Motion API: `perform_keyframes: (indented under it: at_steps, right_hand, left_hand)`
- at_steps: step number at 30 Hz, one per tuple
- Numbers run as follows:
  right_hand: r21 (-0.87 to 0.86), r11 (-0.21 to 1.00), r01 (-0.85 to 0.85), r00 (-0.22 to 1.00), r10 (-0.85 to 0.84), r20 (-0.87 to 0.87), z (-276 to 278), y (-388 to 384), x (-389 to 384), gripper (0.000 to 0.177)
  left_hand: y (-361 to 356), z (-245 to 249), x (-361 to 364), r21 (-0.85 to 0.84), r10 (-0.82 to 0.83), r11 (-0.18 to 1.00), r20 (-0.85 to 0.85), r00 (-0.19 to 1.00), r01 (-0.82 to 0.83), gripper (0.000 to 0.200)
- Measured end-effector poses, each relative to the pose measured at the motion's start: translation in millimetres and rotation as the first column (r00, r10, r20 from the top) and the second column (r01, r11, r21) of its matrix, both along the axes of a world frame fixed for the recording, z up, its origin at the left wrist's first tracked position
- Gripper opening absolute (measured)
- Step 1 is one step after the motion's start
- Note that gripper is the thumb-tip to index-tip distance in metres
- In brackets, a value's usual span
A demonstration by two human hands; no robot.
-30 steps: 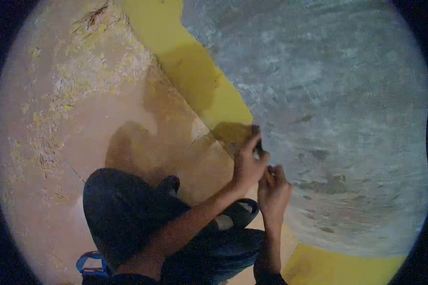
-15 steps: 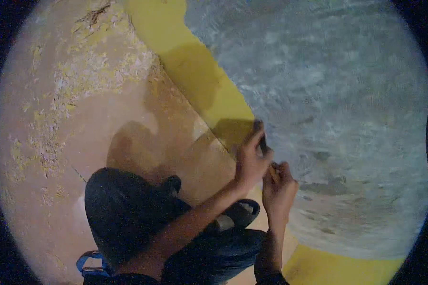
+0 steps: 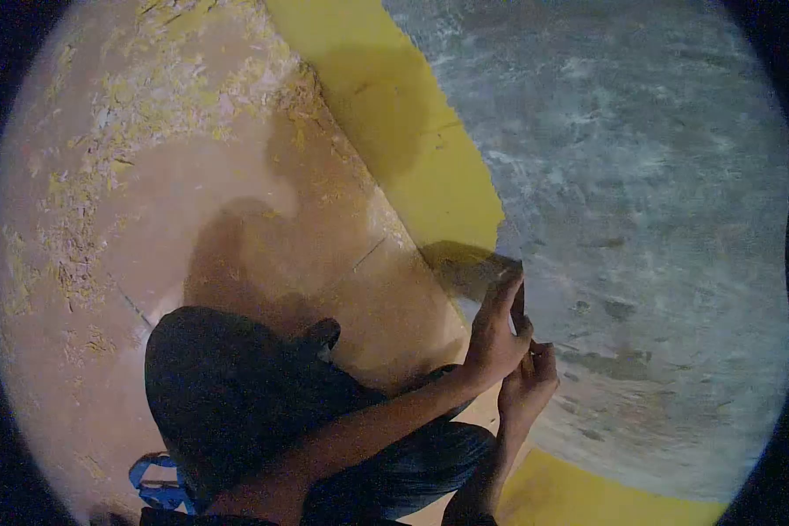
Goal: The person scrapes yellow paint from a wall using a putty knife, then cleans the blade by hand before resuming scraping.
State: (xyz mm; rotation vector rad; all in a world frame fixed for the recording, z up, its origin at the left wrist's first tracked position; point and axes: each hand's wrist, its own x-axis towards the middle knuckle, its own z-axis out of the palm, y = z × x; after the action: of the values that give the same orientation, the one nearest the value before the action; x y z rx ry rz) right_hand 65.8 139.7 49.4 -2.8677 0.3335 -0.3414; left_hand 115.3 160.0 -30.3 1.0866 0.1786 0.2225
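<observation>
My left hand (image 3: 497,337) presses a thin dark scraper-like tool (image 3: 519,302) against the wall where the yellow paint (image 3: 447,175) meets the grey scraped surface (image 3: 631,193). Just below it, my right hand (image 3: 530,381) is closed around the lower end of the same tool. The two hands are close together, near the foot of the wall. The tool's edge is small and mostly hidden by my fingers.
Yellow and white flakes (image 3: 158,96) lie over the tan floor (image 3: 237,175) at the upper left. My dark-clothed knees (image 3: 228,377) are bent below. A blue and white object (image 3: 159,482) sits at the lower left. More yellow paint (image 3: 579,491) shows at the bottom right.
Both hands and the tool have shifted down and to the right in the view. The yellow strip beside them appears further right, with a pale patch by the fingers.
</observation>
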Motion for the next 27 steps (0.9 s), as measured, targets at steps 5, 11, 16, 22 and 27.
perform_keyframes:
  at_steps: [5, 11, 16, 22, 27]
  right_hand:
    - [0.023, 1.000, 0.000, 0.996, 0.002, -0.089, -16, 14, 17, 0.011]
    - [-0.040, 0.999, -0.014, 0.998, 0.011, -0.068, -10, 20, 17, 0.014]
    - [-0.107, 0.985, -0.138, 0.989, 0.132, -0.062, -3, 14, 14, 0.013]
    - [-0.125, 0.981, -0.151, 0.982, 0.134, -0.131, 0, 7, 14, 0.010]
    - [-0.086, 0.990, -0.111, 0.989, 0.102, -0.105, -1, 9, 18, 0.009]
  left_hand:
    - [9, -22, 11, -0.020, -0.080, 0.997, -0.237, 0.968, 0.078, 0.063]
    - [0, -21, 13, -0.011, 0.071, 0.997, -0.123, 0.990, -0.072, 0.056]
    - [12, -10, 16, 0.011, 0.057, 0.998, -0.060, 0.997, -0.056, 0.056]
    - [11, -12, 10, -0.034, -0.024, 0.999, -0.078, 0.997, 0.021, 0.056]
    - [25, -11, 21, -0.122, -0.091, 0.990, -0.137, 0.986, 0.075, 0.059]
